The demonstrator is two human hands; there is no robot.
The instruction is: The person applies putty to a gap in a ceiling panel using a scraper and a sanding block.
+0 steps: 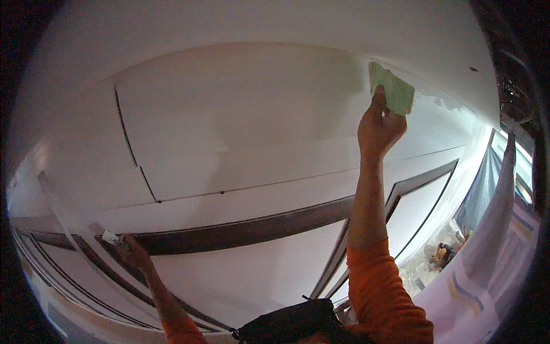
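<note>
Overhead, one right hand (379,127) is reaching up and pressing one green pad (392,89) flat against the white ceiling (240,109). Fingers are curling over the pad's lower edge, thumb pointing up along its left side, so the grip is closed on it. Pad is sitting at the ceiling's corner edge, just left of a rough patchy strip (444,102) where the coating is looking uneven.

One left hand (133,251) is hanging well below and far left of the pad, down by the dark wooden trim (240,232). It is closing around one small white object (110,237) that is sticking out up-left from the fist; what kind of thing it is, cannot tell. Fingers are wrapping it, not spread.

Two orange sleeves (384,292) are coming in from the lower edge, one per arm. One dark bag (289,324) is sitting at the bottom centre, between the arms.

Three thin dark seam lines are running across the white panels left of the pad. Two dark-framed panels (421,209) are lying below and right of it. One blue-grey curtain (481,189) is hanging far right of the pad, with one crouching person (442,255) low beside it.
</note>
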